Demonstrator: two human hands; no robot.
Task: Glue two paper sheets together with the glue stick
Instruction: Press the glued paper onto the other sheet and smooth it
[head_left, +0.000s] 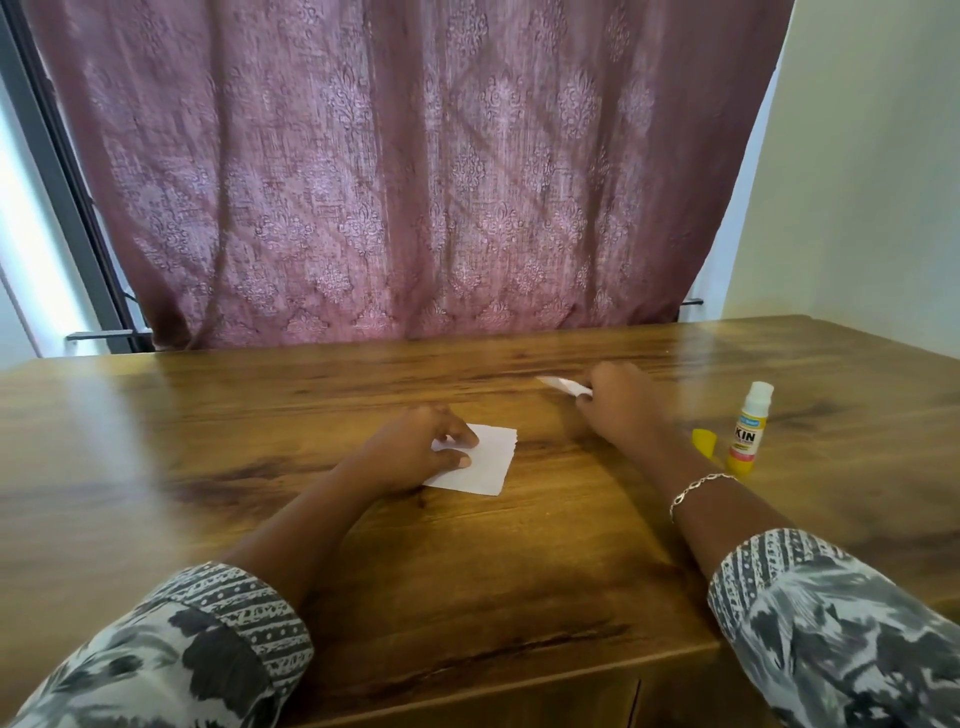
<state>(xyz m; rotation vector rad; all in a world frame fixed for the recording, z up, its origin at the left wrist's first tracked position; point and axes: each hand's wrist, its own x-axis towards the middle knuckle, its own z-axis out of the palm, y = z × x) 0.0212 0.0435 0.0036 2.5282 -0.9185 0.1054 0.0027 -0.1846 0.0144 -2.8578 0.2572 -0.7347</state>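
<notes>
Paper sheet (485, 465) at frame centre gripped by my left hand (421, 447), second sheet (563, 385) pinched in my right hand (618, 405), uncapped glue stick (748, 431) upright far right, cap (705, 441) beside it

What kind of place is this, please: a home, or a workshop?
Most likely a room in a home: a wooden table stands before a window hung with a patterned mauve curtain, beside a plain pale wall.
</notes>
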